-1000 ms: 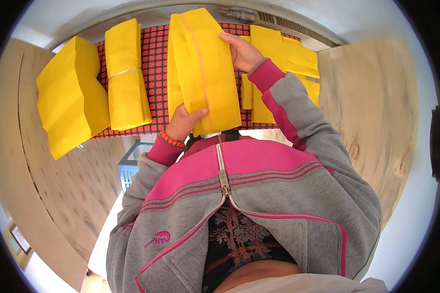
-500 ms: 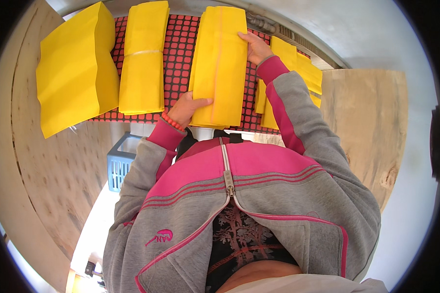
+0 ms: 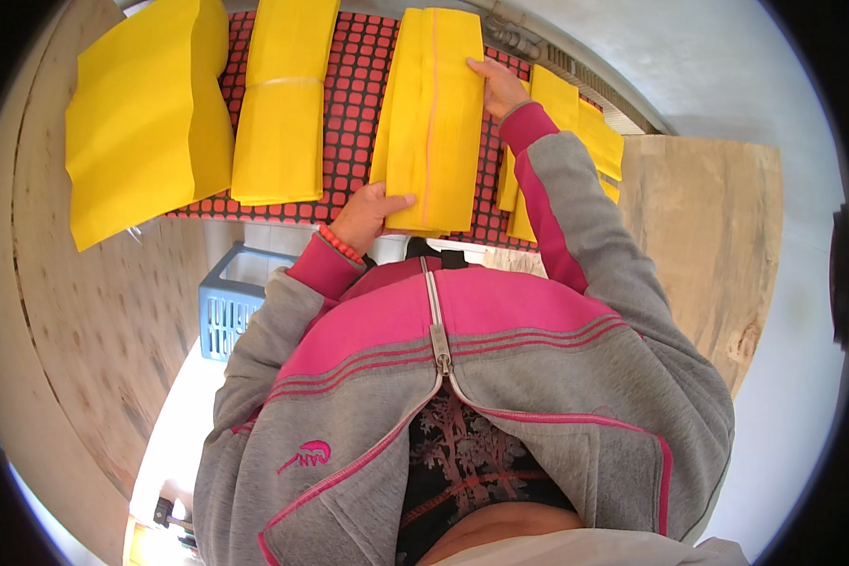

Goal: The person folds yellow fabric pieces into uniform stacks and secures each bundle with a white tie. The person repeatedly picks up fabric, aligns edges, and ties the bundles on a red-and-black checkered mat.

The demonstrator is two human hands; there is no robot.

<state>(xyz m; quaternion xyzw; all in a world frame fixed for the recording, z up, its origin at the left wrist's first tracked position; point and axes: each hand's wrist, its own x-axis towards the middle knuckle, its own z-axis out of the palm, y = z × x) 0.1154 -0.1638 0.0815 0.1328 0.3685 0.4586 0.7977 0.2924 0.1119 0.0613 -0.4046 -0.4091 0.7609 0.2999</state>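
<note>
A long stack of folded yellow sheets (image 3: pixel 451 123) lies in front of me, with a thin pinkish line running down its length. My left hand (image 3: pixel 363 217) grips its near left corner, thumb on top and fingers hidden beneath. At the far right edge, my right hand (image 3: pixel 502 87) pinches the stack with the thumb above. The upper layers sit a little to the right of the layers under them, which show along the left side. Left of it rests another folded yellow bundle (image 3: pixel 283 132), with a pale band around its middle.
A wide yellow sheet pile (image 3: pixel 137 123) lies at the far left of the red-and-black patterned tabletop (image 3: pixel 354 90). Smaller yellow pieces (image 3: pixel 555 104) lie beyond my right wrist. A blue plastic basket (image 3: pixel 226 311) stands below the table's near edge. Wooden boards (image 3: pixel 703 236) flank both sides.
The stack's upper layers have shifted right, showing more of the lower layers on the left. My left hand has moved slightly right and down with the near corner; both hands keep hold.
</note>
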